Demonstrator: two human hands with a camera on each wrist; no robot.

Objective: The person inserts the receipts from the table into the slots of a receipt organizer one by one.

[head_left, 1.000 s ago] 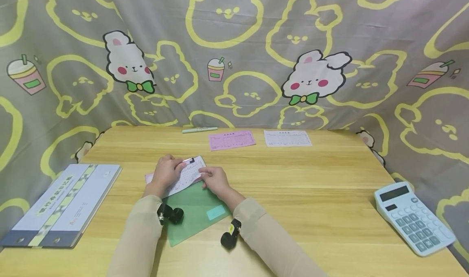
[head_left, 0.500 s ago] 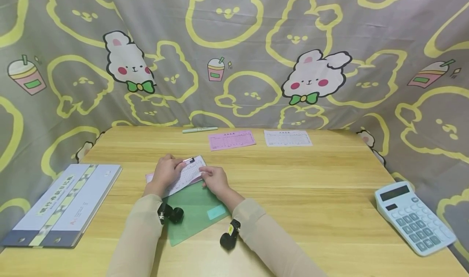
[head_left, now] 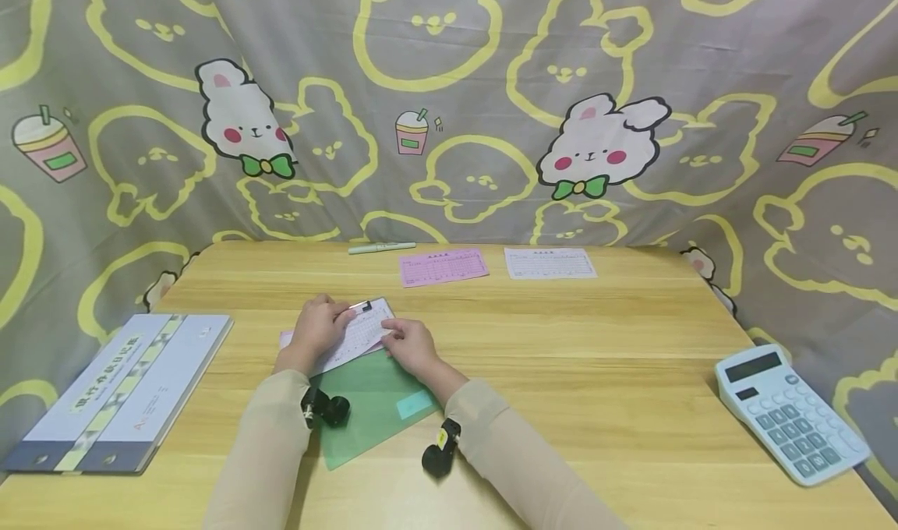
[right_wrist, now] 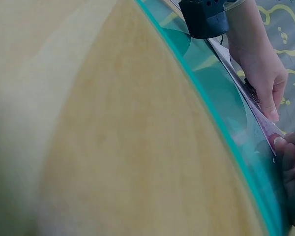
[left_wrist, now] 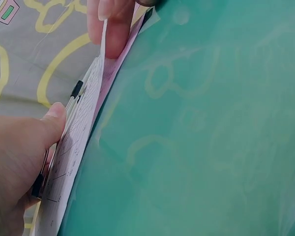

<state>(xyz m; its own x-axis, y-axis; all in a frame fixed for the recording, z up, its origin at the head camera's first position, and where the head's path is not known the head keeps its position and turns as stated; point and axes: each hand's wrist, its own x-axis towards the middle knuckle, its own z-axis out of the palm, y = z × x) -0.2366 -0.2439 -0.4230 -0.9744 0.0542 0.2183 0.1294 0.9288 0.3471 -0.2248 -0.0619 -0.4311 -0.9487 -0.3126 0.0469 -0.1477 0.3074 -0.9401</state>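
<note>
A green clip folder [head_left: 372, 409] lies slantwise on the table in the head view. Along its far edge runs a metal clip [head_left: 366, 307] with black ends. My left hand [head_left: 319, 331] grips the clip, thumb on top, as the left wrist view [left_wrist: 12, 167] also shows. A white printed form [head_left: 361, 337] lies by the clip, with a pink sheet [left_wrist: 110, 73] below it. My right hand [head_left: 414, 347] pinches the white form's right end between thumb and finger, lifting it slightly off the pink sheet. The left hand covers the form's left part.
On the left lies a thick account book [head_left: 126, 390]. A light blue calculator [head_left: 793, 413] lies at the right. Along the back are a pale green pen [head_left: 382, 248], a pink form [head_left: 443, 268] and another white form [head_left: 550, 263], before a patterned curtain [head_left: 477, 70].
The white form's near edge has gone from wavy to straighter. Both hands stay almost where they were.
</note>
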